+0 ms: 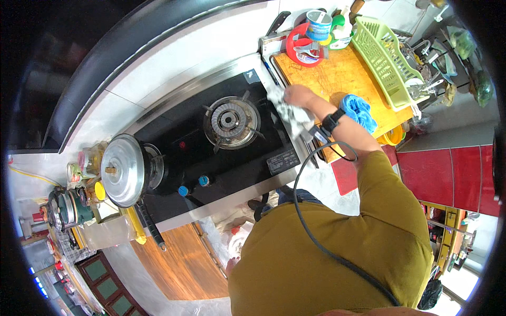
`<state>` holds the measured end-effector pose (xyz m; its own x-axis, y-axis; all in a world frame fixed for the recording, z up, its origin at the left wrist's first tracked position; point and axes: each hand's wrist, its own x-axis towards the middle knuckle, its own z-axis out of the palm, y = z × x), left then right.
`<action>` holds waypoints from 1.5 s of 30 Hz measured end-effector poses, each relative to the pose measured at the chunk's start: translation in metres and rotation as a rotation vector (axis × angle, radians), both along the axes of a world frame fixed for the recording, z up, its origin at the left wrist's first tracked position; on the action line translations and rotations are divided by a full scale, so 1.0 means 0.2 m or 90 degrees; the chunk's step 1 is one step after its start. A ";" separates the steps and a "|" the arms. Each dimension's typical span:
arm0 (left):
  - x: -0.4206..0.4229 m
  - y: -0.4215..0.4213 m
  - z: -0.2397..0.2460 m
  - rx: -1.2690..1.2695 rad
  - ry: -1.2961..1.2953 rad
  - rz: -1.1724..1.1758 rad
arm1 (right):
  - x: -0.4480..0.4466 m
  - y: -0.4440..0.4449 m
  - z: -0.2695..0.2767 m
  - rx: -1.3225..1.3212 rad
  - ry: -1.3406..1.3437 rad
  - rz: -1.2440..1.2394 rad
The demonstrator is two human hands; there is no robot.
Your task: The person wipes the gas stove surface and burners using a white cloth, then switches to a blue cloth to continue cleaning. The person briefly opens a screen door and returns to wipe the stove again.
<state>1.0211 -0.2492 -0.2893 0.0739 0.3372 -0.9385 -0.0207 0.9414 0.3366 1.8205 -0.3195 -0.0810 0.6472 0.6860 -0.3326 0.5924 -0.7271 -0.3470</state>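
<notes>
My right hand (297,96) presses a grey-white cloth (291,112) onto the steel right edge of a black glass gas hob (185,130), beside the wooden board. Part of the cloth is hidden under the hand. A black strap with a cabled device (331,122) is around my right wrist. The bare gas burner (229,120) lies to the left of this hand. Only the fingertips of my left hand (232,264) show, low beside my shirt; the rest of that hand is hidden.
A lidded pan (123,170) stands on the left burner, its handle (152,227) jutting past the hob's front. On the wooden board (332,79) are a blue cloth (357,112), a green plastic rack (385,59) and a blue can (318,25). Jars (93,158) crowd the left.
</notes>
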 end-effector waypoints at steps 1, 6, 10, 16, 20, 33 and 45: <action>-0.01 -0.01 0.01 -0.002 0.004 -0.001 | 0.04 0.02 0.00 0.088 -0.058 -0.056; -0.04 -0.07 0.08 -0.005 0.023 0.007 | 0.22 0.32 -0.14 0.144 -0.192 -0.001; -0.05 -0.10 0.12 -0.009 0.035 0.012 | 0.18 0.45 -0.32 0.074 -0.263 0.009; -0.03 -0.10 0.11 -0.014 0.031 0.002 | 0.01 0.25 -0.28 0.095 -0.206 0.060; -0.01 -0.05 0.07 -0.010 0.016 -0.012 | -0.14 0.09 -0.18 0.054 -0.137 0.092; 0.03 -0.05 0.12 0.002 0.024 -0.001 | 0.23 0.36 0.03 0.211 -0.184 0.004; 0.09 -0.34 0.25 -0.027 0.074 0.061 | 0.40 0.89 -0.28 0.089 -0.193 0.111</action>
<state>1.0395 -0.3182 -0.2400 -0.0671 0.2976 -0.9523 -0.0747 0.9503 0.3022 1.9013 -0.1419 -0.1366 0.5713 0.8198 -0.0389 0.7942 -0.5641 -0.2260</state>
